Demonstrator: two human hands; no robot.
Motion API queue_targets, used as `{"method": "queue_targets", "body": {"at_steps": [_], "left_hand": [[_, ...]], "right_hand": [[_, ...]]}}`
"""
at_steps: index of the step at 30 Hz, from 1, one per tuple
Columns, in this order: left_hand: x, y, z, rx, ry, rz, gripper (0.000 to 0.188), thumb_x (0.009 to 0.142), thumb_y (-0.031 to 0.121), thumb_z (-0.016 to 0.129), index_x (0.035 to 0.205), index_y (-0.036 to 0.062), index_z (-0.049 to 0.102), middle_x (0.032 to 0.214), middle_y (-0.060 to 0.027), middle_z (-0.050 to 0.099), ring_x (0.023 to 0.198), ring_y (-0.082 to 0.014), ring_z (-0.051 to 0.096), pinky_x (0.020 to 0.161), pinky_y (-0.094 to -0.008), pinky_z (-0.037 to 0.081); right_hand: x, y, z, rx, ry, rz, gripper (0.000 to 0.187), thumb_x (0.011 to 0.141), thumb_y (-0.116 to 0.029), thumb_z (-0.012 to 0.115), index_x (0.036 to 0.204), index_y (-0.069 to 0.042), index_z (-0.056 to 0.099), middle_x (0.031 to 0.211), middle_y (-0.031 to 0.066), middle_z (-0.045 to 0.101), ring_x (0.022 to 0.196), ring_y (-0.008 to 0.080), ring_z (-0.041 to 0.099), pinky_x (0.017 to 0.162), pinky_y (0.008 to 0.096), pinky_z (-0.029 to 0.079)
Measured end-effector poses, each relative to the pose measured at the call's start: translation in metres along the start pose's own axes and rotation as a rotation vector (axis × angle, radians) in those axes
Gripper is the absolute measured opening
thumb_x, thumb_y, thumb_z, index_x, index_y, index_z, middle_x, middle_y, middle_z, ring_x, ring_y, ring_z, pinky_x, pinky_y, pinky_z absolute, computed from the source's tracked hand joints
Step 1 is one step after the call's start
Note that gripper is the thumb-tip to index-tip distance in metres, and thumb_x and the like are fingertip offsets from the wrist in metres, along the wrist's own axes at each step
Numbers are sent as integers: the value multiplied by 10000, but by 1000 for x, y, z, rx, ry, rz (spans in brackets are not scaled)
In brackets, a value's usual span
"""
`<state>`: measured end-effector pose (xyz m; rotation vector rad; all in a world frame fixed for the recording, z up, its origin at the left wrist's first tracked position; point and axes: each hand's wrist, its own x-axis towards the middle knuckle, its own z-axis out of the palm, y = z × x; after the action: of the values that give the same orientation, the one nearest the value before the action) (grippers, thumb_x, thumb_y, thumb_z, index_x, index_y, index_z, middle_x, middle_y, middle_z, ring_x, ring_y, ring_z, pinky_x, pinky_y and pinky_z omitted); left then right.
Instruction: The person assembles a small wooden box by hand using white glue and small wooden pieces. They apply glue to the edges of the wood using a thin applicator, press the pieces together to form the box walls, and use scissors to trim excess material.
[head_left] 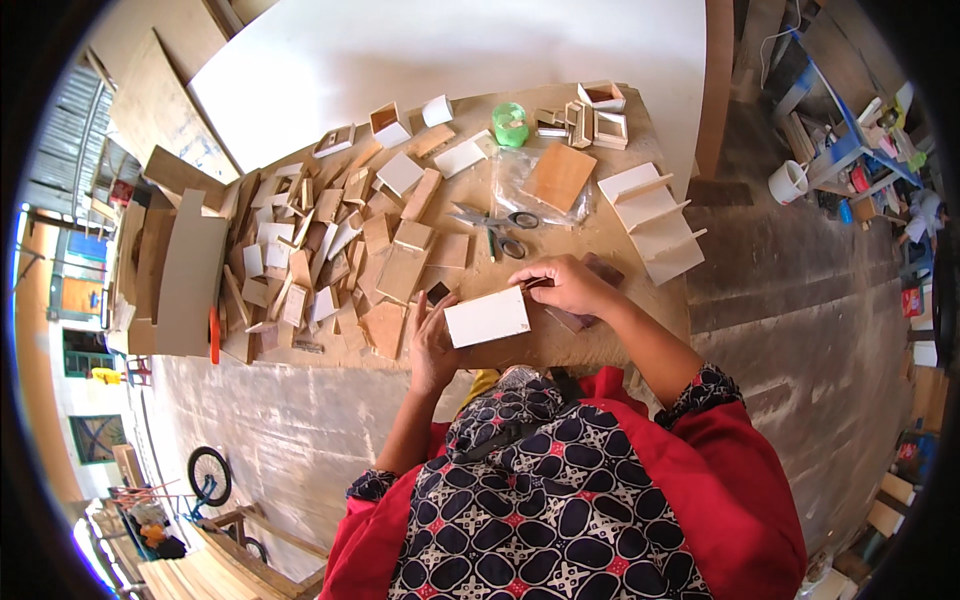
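Note:
A small rectangular piece of wood with a white face (487, 318) is held in front of me, close to the table's near edge. My left hand (432, 345) grips its left end, with thumb and fingers around that side. At the upper right corner of the piece is my right hand (570, 288), fingers curled and pinching a thin dark brown bit that they mostly hide. Partly under my right wrist lies a dark brown sheet (604, 271). A small dark square (438, 292) shows just beyond my left fingertips.
Wooden offcuts (300, 245) pile up on the table's left. Scissors (500, 220), a green container (510, 124) and a square wooden board (560, 176) on clear plastic lie beyond my hands. A white panel with wooden strips (652, 222) is at the right edge.

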<state>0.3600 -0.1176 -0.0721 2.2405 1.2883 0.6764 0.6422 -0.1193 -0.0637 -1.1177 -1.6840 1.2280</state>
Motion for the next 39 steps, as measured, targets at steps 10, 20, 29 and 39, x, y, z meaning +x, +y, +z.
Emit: {"method": "queue_targets", "body": {"at_steps": [10, 20, 29, 39], "left_hand": [[1, 12, -10, -47, -83, 45, 475, 676, 79, 668, 1145, 18, 629, 1312, -159, 546, 1387, -427, 260, 1150, -473, 222], [-3, 4, -4, -79, -112, 106, 564, 659, -31, 507, 1219, 21, 562, 1346, -153, 515, 1388, -453, 232, 1130, -494, 230], [2, 10, -16, -55, -184, 17, 520, 716, 68, 629, 1232, 82, 568, 1289, -119, 554, 1368, -408, 300, 1099, -481, 277], [13, -2, -27, -294, -224, -10, 538, 734, 191, 696, 1227, 15, 570, 1234, -197, 576, 1288, -373, 428, 1062, -452, 336]], "right_hand": [[-2, -2, 1, 49, -7, 33, 432, 761, 73, 529, 1168, -26, 635, 1091, 103, 690, 1009, 128, 631, 903, 262, 471], [-1, 2, 11, 250, -28, 49, 530, 747, 118, 531, 1257, -23, 572, 1130, 77, 656, 1041, 128, 604, 925, 278, 476], [-1, -7, 5, -125, -148, -31, 752, 661, -6, 706, 1363, -150, 480, 1090, 128, 660, 948, 216, 656, 864, 326, 495], [8, -4, 2, 83, -163, 70, 736, 738, -98, 776, 1377, -128, 412, 1102, 115, 627, 995, 176, 610, 893, 328, 475]]}}
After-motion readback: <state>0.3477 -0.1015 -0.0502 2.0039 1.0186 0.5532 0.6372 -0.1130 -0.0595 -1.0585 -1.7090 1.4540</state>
